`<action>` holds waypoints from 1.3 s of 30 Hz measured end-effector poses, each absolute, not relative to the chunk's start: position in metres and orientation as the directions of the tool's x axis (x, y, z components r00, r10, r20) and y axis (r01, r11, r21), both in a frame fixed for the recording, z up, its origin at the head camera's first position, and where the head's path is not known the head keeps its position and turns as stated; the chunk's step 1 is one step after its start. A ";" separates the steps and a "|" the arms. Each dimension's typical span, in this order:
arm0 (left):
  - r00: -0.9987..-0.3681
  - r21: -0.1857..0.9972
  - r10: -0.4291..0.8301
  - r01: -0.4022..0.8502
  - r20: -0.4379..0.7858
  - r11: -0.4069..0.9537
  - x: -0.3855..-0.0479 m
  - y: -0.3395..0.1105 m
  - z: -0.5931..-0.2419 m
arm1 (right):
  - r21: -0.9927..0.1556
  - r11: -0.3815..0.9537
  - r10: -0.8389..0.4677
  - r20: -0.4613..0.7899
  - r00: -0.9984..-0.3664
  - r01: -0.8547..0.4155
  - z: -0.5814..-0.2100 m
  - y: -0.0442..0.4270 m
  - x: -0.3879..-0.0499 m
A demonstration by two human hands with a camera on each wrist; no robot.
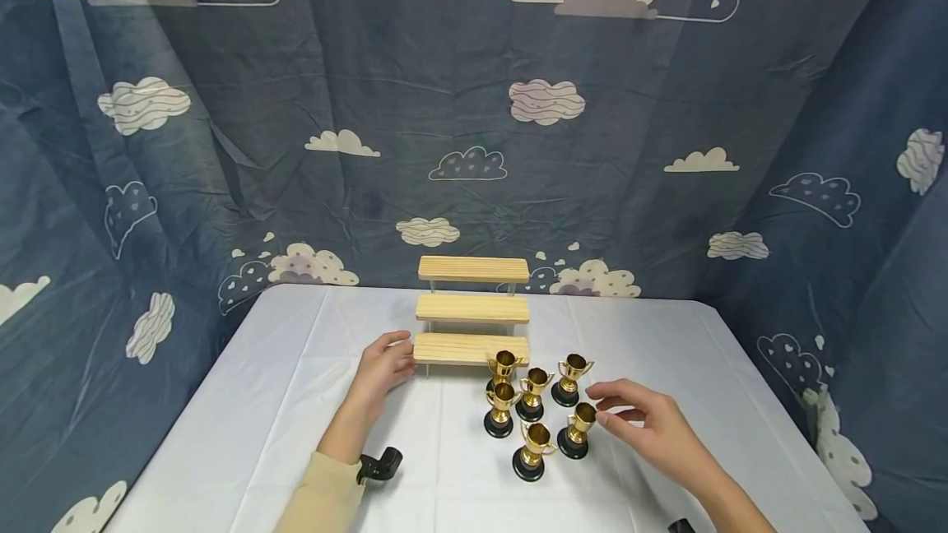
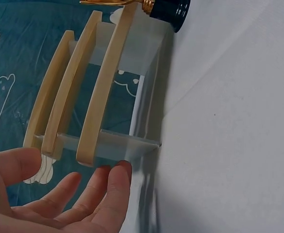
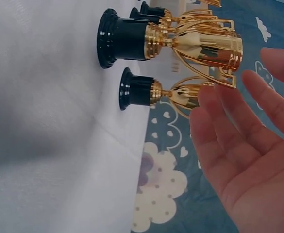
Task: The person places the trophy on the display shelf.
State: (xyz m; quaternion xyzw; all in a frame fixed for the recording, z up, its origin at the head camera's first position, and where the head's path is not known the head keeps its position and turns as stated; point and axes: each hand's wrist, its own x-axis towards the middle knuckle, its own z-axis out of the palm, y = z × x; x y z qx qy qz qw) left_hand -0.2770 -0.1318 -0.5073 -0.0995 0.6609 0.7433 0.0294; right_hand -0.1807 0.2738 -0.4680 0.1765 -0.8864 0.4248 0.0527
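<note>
Gold trophies (image 1: 583,419) upright on surface (image 1: 296,401); right hand (image 1: 655,422) beside one, fingers loosely spread. Left hand (image 1: 381,367), fingers parted, by wooden shelves (image 1: 472,308). Probably reaching step; next needs pinching grip.

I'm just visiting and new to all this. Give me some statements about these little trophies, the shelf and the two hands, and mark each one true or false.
1. Six trophies stand on the table. True.
2. The shelf has four boards. False: the shelf has three wooden boards.
3. The left hand is near the shelf. True.
4. The right hand is beside the shelf. False: the right hand is by the trophies.
5. Each trophy has a black base. True.
6. The table is red. False: it looks white.
</note>
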 end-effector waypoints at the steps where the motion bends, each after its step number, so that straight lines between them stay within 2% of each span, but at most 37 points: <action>1: -0.978 0.976 -0.087 -0.179 -0.190 -0.122 -0.277 -0.131 -0.508 | -0.743 0.566 -0.269 0.242 -0.932 -0.356 -0.469 0.274 -0.181; 15: -0.968 0.968 -0.098 -0.220 -0.233 -0.121 -0.280 -0.122 -0.506 | -0.812 0.504 -0.260 0.182 -0.948 -0.294 -0.487 0.274 -0.188; 25: -0.967 0.970 -0.131 -0.201 -0.219 -0.139 -0.284 -0.119 -0.516 | -0.830 0.535 -0.194 0.063 -0.979 -0.159 -0.491 0.266 -0.189; 39: -0.959 0.950 -0.127 -0.221 -0.253 -0.218 -0.282 -0.125 -0.519 | -0.829 0.537 -0.165 0.082 -0.983 -0.159 -0.491 0.264 -0.186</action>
